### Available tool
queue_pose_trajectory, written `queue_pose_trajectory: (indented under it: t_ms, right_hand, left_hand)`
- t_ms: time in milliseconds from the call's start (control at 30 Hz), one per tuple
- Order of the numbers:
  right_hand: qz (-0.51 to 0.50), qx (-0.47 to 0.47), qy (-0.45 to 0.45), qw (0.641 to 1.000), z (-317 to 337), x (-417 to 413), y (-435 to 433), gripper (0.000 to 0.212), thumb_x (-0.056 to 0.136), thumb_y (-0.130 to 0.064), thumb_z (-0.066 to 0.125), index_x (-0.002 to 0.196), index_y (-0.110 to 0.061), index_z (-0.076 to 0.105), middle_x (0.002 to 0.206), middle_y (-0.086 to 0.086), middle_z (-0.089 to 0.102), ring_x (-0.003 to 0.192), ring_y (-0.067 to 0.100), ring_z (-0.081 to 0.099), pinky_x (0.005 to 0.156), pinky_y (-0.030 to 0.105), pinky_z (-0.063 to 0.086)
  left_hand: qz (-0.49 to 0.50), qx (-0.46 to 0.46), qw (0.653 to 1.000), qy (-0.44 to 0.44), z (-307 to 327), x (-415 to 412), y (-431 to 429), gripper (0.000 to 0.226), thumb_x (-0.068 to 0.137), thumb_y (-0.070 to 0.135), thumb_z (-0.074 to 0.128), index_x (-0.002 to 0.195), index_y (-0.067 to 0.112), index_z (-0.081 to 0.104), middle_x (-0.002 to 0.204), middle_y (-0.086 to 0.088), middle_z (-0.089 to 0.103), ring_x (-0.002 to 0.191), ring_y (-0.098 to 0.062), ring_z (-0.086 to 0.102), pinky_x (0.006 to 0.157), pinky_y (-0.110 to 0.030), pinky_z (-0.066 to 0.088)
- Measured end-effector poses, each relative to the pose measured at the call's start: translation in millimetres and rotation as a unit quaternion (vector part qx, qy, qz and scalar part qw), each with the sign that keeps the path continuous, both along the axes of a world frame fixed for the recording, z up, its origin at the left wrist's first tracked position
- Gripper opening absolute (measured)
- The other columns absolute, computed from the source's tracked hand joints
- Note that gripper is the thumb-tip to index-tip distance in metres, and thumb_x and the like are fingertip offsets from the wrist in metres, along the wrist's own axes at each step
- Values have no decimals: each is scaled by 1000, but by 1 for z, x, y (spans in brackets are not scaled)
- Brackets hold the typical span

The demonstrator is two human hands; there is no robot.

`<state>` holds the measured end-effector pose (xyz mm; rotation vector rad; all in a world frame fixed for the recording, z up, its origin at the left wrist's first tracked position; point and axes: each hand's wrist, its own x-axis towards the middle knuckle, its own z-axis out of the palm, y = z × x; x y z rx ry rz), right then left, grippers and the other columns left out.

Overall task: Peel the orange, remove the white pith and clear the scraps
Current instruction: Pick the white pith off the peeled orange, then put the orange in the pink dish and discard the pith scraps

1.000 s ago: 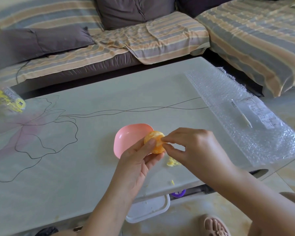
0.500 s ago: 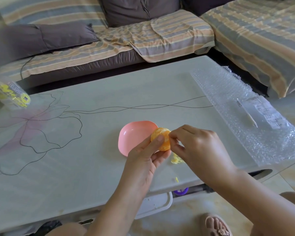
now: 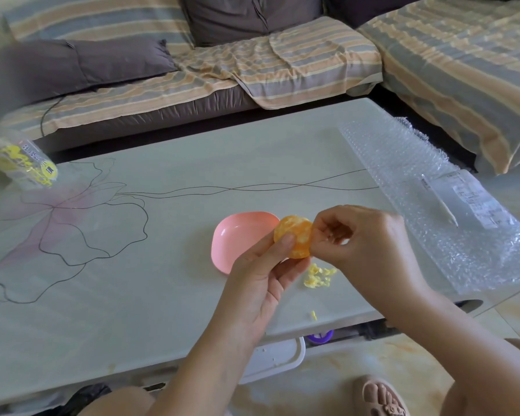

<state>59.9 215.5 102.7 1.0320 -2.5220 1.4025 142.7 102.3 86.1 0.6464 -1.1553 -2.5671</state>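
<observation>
Head view, hands: we are seeing two; the left hand (image 3: 261, 283) is gripping one peeled orange (image 3: 294, 238), and the right hand (image 3: 367, 244) is pinching its right edge.
Orange: it is hanging above the table (image 3: 162, 295), by one pink dish (image 3: 237, 235).
Scraps: one pile of scraps (image 3: 317, 276) and one stray bit (image 3: 313, 315) are lying on the table.
Writing: one bottle (image 3: 21, 159) is showing print too blurred to read.
</observation>
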Motion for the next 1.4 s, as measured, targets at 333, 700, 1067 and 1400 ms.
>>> queue_pose_trajectory:
  t_ms: [333,700,1067,1400]
  right_hand:
    - [20,-111,-257,960,9,-9,5,20,74,-5,63,59,-16,69,53,2,67,51,9,59,50,12,42]
    - [7,-127,-296,947,1,-21,6,10,75,-10,74,66,-15,70,61,2,70,59,11,67,63,19,51]
    - [6,111,-108,988,-48,-23,-7,25,80,-2,56,72,-24,63,77,-13,59,75,19,57,59,9,39]
    - [17,152,-31,988,-83,-27,-13,31,90,5,44,95,-10,70,89,-2,66,83,12,52,67,6,35]
  left_hand:
    - [-49,68,995,50,-6,-2,-6,53,47,22,93,93,2,75,106,-22,69,96,-33,70,69,-29,58]
    - [-36,113,991,59,-9,-4,-21,58,46,16,94,96,-4,72,110,-26,67,92,-37,69,75,-39,60]
    - [66,-516,823,-229,-22,-6,-80,48,58,34,88,100,29,66,101,3,65,92,-19,63,81,-27,48]
    - [-29,-679,648,-345,-52,-37,-80,56,71,29,80,119,14,56,118,-8,55,106,-26,55,76,-25,35]
